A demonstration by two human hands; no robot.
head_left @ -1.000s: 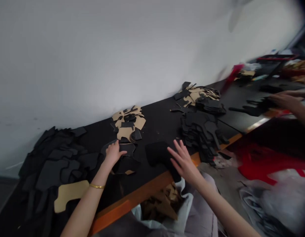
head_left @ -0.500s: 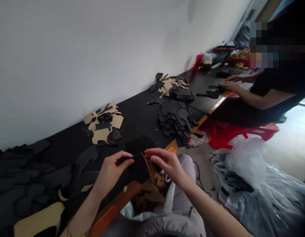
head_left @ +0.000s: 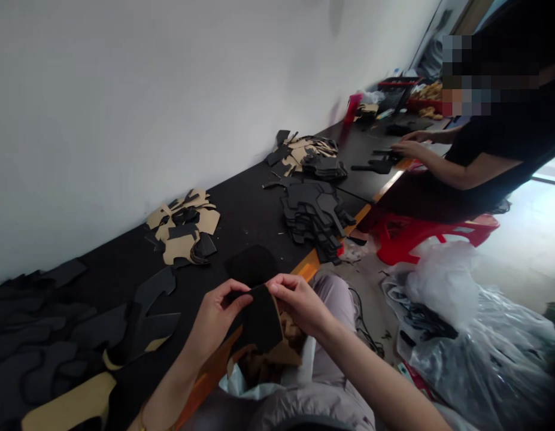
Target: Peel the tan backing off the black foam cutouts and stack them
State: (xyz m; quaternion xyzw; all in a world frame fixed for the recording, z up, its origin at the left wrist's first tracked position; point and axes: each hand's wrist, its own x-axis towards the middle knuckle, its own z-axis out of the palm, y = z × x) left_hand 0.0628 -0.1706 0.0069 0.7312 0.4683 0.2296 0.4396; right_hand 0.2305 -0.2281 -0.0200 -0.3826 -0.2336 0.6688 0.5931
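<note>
Between my hands hangs a flat black sheet piece (head_left: 261, 320) with a tan edge along its right side, held over the table's front edge. My left hand (head_left: 214, 320) pinches its upper left edge between thumb and fingers. At the upper right corner, my right hand (head_left: 301, 304) is closed on the same piece, thumb against fingertips. Just below is an open bag (head_left: 241, 383) on my lap, with brown scraps (head_left: 259, 366) in it. A dark flat piece (head_left: 250, 263) lies on the table just beyond my fingers.
Black cut pieces (head_left: 35, 335) cover the table's left end. Tan and black scraps (head_left: 181, 246) lie near the wall, and a black stack (head_left: 311, 209) stands to the right. A co-worker's hands (head_left: 409, 146) handle black parts farther along. Plastic bags (head_left: 479, 341) and a red stool (head_left: 403, 236) are on the right.
My right hand's fingers have closed on the piece's upper right corner. The piece now hangs more upright, slightly farther right. The view has shifted a little.
</note>
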